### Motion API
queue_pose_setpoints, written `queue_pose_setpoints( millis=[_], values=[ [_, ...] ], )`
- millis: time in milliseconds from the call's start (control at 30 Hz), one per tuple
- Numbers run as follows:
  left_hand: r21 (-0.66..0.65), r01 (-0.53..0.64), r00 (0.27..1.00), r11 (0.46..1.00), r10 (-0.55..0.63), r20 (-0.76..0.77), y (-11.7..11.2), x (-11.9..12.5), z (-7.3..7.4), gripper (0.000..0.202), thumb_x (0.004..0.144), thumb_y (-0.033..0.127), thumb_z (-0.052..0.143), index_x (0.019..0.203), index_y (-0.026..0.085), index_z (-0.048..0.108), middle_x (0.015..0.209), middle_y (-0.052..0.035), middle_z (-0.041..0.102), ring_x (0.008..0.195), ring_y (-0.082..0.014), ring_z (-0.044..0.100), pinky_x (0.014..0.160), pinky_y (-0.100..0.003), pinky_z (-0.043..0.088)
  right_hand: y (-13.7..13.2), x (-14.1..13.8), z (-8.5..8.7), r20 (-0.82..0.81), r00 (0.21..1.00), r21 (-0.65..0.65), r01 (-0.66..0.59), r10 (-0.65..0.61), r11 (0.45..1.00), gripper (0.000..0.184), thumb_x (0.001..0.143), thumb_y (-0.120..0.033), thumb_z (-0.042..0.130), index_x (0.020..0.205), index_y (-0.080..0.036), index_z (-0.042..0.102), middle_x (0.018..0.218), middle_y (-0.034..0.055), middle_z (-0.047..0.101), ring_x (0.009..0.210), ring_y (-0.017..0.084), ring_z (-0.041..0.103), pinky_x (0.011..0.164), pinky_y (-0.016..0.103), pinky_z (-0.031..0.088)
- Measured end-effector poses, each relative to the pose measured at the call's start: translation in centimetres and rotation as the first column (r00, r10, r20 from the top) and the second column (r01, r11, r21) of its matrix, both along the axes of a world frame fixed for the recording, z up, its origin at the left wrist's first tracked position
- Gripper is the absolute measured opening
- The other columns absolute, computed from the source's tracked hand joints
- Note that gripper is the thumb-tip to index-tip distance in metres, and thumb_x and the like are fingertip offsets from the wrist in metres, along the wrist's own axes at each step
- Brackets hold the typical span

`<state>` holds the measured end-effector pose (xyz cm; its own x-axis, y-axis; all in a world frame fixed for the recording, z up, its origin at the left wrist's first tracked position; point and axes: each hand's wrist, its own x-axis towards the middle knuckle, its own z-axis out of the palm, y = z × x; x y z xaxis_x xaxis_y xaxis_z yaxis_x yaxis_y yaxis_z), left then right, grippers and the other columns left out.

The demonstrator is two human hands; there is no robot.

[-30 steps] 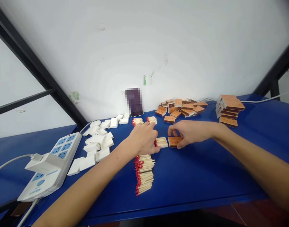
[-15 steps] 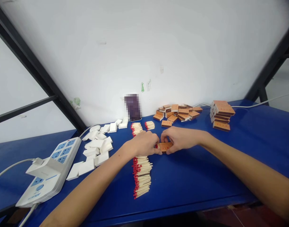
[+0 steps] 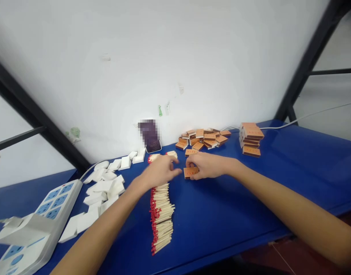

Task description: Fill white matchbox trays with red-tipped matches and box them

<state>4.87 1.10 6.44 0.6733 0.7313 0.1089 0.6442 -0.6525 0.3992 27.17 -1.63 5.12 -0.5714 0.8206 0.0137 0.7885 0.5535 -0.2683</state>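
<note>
Plainly, we are working on a glossy blue table (image 3: 235, 206), its far edge running along a pale wall (image 3: 192, 46) marked with scuffs and a small green scrap (image 3: 160, 110). Black metal posts slope up on both sides, the left post (image 3: 38, 112) and the right post (image 3: 304, 61) each joined by a thinner bar, and below the near edge we glimpse a reddish floor (image 3: 267, 254).

Near the middle of the surface, our right hand (image 3: 205, 166) grips an orange matchbox (image 3: 189, 173) between thumb and fingers, its printed side facing up. Our left hand (image 3: 161, 170) is empty, thumb and forefinger parted just beside that box, over a long row of red-tipped matches (image 3: 162, 217); whether it touches them we cannot tell. A small bundle of matches (image 3: 172, 154) lies beyond it.

To our left we have scattered white trays (image 3: 102, 187) and, nearer us, a white power strip (image 3: 63, 202) with blue sockets. Against the wall leans a phone (image 3: 154, 145), its screen blurred. Farther right lie a loose heap of matchboxes (image 3: 208, 138) and a neater stack (image 3: 251, 133), with a white cable (image 3: 293, 121) trailing behind.
</note>
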Motion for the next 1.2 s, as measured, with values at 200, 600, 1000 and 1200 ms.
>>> queue_pose_setpoints(
  millis=[200,600,1000,1200],
  values=[
    [-0.009,-0.39,0.857,0.921,0.367,0.361,0.4,-7.2,0.8,0.04,0.083,0.051,0.058,0.063,0.019,0.046,0.053,0.0052,0.043,0.049,-0.0099,0.039,0.05,-0.022,0.029,-3.7,7.8,1.0,0.002,0.93,0.331,0.346,-0.367,0.878,0.03,0.086,-0.037,0.056,0.108,-0.018,0.065,0.107,0.0109,0.069,0.091,0.026,0.065,0.069,0.031,0.045],
    [0.599,-0.164,0.971,0.784,0.236,-0.043,-0.3,-12.8,-3.0,0.045,0.09,0.05,0.048,0.059,0.02,0.061,0.065,-0.0045,0.061,0.072,-0.0224,0.057,0.073,-0.035,0.039,-7.0,19.7,-6.1,-0.106,0.831,0.534,0.511,-0.547,0.674,0.033,0.094,-0.04,0.045,0.108,-0.017,0.064,0.108,0.0126,0.066,0.091,0.026,0.067,0.081,0.039,0.054],
    [0.548,-0.209,0.866,0.81,0.414,-0.282,-0.6,-14.0,-3.7,0.051,0.099,0.044,0.03,0.122,0.018,0.067,0.11,-0.0137,0.066,0.099,-0.0308,0.063,0.083,-0.041,0.048,-6.0,21.3,-6.3,0.01,0.827,0.551,0.465,-0.562,0.693,0.04,0.093,-0.043,0.046,0.117,-0.019,0.066,0.102,0.0121,0.064,0.078,0.027,0.067,0.061,0.038,0.053],
    [0.599,-0.248,0.769,0.762,0.531,-0.357,-2.0,-12.8,-3.8,0.048,0.098,0.043,0.036,0.12,0.016,0.069,0.118,-0.0178,0.065,0.11,-0.0362,0.059,0.095,-0.049,0.044,-6.2,15.9,-4.4,-0.05,0.91,0.617,0.353,-0.412,0.704,0.031,0.096,-0.036,0.046,0.114,-0.019,0.065,0.099,0.0091,0.07,0.081,0.023,0.068,0.068,0.032,0.051]
  ],
)
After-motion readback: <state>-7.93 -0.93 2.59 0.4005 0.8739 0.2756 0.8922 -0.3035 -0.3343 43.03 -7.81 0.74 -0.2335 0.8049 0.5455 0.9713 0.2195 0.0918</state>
